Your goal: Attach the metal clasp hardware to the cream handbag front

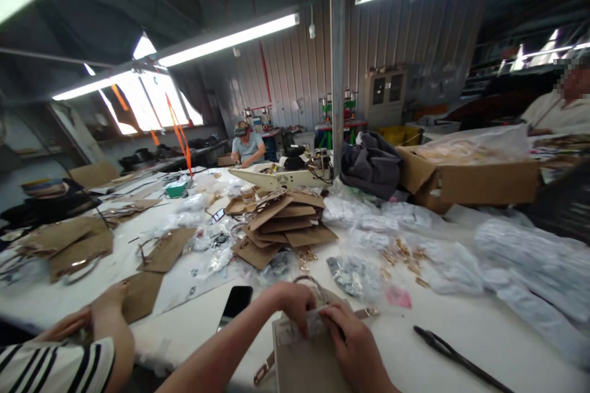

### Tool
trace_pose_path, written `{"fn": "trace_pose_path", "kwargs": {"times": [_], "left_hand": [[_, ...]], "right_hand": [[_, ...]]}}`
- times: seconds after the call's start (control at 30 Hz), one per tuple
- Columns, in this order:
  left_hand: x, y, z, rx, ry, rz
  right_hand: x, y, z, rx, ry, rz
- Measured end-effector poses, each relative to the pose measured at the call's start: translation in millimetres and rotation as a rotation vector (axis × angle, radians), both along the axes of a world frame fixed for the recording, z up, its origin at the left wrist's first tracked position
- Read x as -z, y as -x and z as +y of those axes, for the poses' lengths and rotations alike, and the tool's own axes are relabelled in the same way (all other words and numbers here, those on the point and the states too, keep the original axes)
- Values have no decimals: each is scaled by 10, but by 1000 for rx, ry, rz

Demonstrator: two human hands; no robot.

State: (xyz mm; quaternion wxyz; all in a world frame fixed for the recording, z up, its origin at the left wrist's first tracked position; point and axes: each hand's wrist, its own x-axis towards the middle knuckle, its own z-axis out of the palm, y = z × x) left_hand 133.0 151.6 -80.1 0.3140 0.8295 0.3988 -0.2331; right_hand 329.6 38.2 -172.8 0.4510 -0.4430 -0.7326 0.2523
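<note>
A beige-grey handbag stands in front of me at the table's near edge, with a thin curved handle at its far side. Narrow straps with metal fittings stick out at both sides. My left hand reaches over the bag's top with fingers bent down and closed; what they pinch is hidden. Clear plastic film seems to lie under those fingertips. My right hand is closed around the bag's upper right edge, thumb and fingers on the panel.
Left of the bag lies a phone; at right, a long black tool. Beyond are bagged metal parts, gold fittings, stacked brown bag pieces and a cardboard box. A co-worker's striped sleeve is close on the left.
</note>
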Motion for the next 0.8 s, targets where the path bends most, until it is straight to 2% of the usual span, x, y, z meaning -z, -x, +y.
{"fn": "trace_pose_path", "kwargs": {"times": [0.07, 0.13, 0.3, 0.37, 0.5, 0.63, 0.7, 0.8], "left_hand": [[19, -66, 120, 58, 61, 29], [20, -99, 193, 48, 149, 5], [-12, -64, 173, -176, 472, -121], [8, -18, 120, -235, 552, -179], [179, 79, 86, -282, 588, -300], [382, 99, 149, -336, 549, -335], [418, 83, 151, -354, 510, -336], [422, 51, 112, -378, 418, -332]], "right_hand": [[59, 0, 35, 1, -41, -9], [87, 0, 47, 8, -77, -14], [50, 12, 24, 21, -76, -26], [-1, 14, -4, 17, -70, -27], [-113, 20, -60, 22, -55, -25], [-192, 4, -31, 20, 4, 17], [-238, -44, 24, -7, 77, 41], [-324, -159, 154, -95, 263, 17]]}}
